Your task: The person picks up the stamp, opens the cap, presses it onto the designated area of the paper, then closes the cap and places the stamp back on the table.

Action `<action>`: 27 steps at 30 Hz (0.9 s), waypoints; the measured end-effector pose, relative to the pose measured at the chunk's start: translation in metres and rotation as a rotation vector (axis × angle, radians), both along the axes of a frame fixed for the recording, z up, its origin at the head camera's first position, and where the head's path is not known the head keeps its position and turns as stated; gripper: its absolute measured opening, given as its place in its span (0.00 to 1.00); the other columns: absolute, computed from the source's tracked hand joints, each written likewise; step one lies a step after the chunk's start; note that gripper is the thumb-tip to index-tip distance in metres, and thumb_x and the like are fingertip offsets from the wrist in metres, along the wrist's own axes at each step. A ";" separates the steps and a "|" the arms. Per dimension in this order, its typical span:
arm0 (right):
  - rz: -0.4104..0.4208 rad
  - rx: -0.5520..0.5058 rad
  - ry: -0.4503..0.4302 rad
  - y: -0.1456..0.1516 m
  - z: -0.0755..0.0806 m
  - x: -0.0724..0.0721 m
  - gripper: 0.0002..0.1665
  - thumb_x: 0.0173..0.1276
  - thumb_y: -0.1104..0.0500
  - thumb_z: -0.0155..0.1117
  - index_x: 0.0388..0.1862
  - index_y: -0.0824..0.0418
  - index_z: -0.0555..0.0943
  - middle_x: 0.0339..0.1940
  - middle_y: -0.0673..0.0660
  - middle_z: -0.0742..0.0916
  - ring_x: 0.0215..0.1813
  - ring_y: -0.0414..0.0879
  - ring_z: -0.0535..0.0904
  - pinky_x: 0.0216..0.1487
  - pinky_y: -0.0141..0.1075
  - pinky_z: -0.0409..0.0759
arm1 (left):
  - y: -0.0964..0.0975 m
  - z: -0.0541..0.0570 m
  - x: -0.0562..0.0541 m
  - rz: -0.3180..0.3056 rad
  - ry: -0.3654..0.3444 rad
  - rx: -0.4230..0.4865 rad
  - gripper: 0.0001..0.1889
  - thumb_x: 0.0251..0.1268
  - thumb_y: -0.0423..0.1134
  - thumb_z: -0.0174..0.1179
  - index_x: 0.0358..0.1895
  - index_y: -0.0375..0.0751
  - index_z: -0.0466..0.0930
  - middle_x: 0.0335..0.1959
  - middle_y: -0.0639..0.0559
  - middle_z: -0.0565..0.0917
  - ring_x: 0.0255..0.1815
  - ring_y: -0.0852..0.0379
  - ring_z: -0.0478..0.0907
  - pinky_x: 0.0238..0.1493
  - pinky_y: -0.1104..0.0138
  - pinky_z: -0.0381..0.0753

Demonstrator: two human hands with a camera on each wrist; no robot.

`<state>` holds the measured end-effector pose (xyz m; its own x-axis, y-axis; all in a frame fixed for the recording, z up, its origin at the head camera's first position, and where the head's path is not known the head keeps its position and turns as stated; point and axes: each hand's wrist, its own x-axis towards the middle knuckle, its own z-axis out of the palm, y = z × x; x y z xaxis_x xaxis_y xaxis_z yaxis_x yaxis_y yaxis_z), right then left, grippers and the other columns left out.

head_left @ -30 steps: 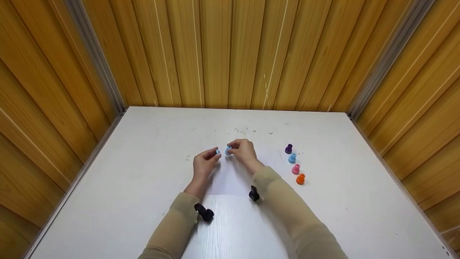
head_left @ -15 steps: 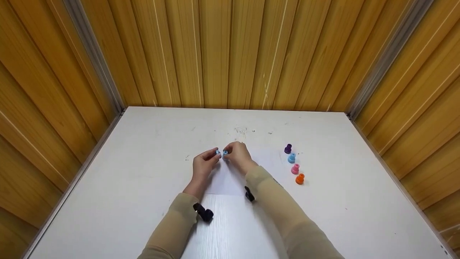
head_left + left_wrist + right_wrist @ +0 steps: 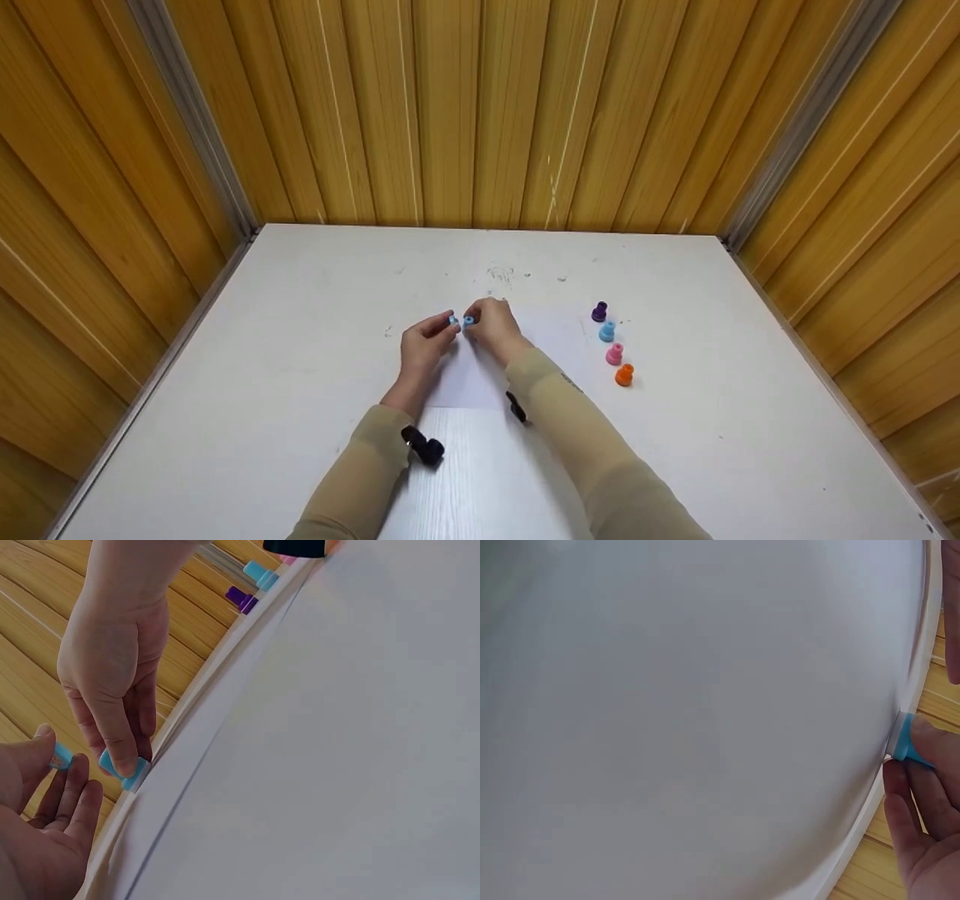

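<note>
Between the thumb and fingers of my right hand (image 3: 496,326) is a small light blue stamper (image 3: 124,767) with a pale end, held low at the white paper (image 3: 465,384). That pale end seems to meet the paper in both wrist views. Just left of it, my left hand (image 3: 425,346) pinches a smaller light blue piece (image 3: 61,757) with a tan patterned side, which looks like a cap. A narrow gap separates the two blue things. Fingers cover much of both, and the stamper's underside is hidden.
To the right of the paper stand a purple stamper (image 3: 599,311), a second light blue stamper (image 3: 607,331), a pink stamper (image 3: 615,354) and an orange stamper (image 3: 624,375) in a slanting row. Wood-look walls (image 3: 450,112) enclose the white table (image 3: 300,315) at the back and sides.
My right hand has moved left and slightly down with the stamper, closer to my left hand. The left hand keeps its place and its grip.
</note>
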<state>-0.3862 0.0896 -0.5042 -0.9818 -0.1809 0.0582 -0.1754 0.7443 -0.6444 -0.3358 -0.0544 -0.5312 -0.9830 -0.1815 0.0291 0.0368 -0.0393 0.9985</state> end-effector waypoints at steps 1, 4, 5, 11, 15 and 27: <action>0.001 -0.003 0.000 0.000 0.000 0.000 0.10 0.61 0.69 0.73 0.43 0.66 0.89 0.41 0.60 0.92 0.48 0.55 0.87 0.59 0.44 0.85 | 0.000 -0.001 0.000 0.002 0.004 0.001 0.17 0.64 0.31 0.70 0.55 0.35 0.87 0.54 0.38 0.89 0.46 0.58 0.86 0.43 0.74 0.87; -0.002 -0.007 -0.001 -0.001 0.002 -0.001 0.09 0.62 0.69 0.73 0.43 0.66 0.89 0.41 0.61 0.92 0.48 0.55 0.86 0.58 0.44 0.84 | 0.000 -0.001 -0.002 0.004 0.009 0.001 0.17 0.64 0.31 0.70 0.56 0.34 0.87 0.55 0.38 0.88 0.47 0.58 0.86 0.45 0.73 0.88; 0.000 -0.007 -0.001 -0.001 0.003 -0.001 0.09 0.62 0.69 0.73 0.42 0.66 0.89 0.40 0.61 0.92 0.48 0.55 0.86 0.58 0.44 0.84 | 0.000 -0.001 -0.002 0.006 0.009 0.000 0.17 0.64 0.31 0.70 0.56 0.35 0.87 0.55 0.38 0.88 0.47 0.58 0.86 0.45 0.73 0.88; -0.002 0.003 -0.001 -0.002 0.001 -0.001 0.09 0.62 0.70 0.72 0.42 0.66 0.88 0.40 0.61 0.91 0.47 0.55 0.85 0.60 0.46 0.83 | 0.000 -0.003 -0.001 -0.002 -0.020 0.006 0.17 0.65 0.31 0.70 0.56 0.36 0.87 0.55 0.39 0.88 0.49 0.55 0.86 0.48 0.71 0.89; 0.008 0.009 -0.004 -0.003 0.001 0.000 0.08 0.63 0.70 0.72 0.41 0.66 0.88 0.40 0.60 0.91 0.48 0.55 0.86 0.64 0.47 0.81 | -0.001 -0.005 -0.001 -0.019 -0.048 0.029 0.17 0.65 0.30 0.69 0.57 0.36 0.86 0.54 0.39 0.88 0.49 0.57 0.86 0.49 0.70 0.89; 0.010 0.006 -0.010 0.000 0.003 -0.002 0.07 0.61 0.69 0.73 0.39 0.66 0.89 0.37 0.60 0.91 0.48 0.55 0.86 0.69 0.47 0.78 | 0.002 -0.006 -0.002 -0.055 -0.059 0.035 0.17 0.66 0.29 0.68 0.57 0.31 0.85 0.55 0.35 0.88 0.47 0.57 0.87 0.50 0.66 0.90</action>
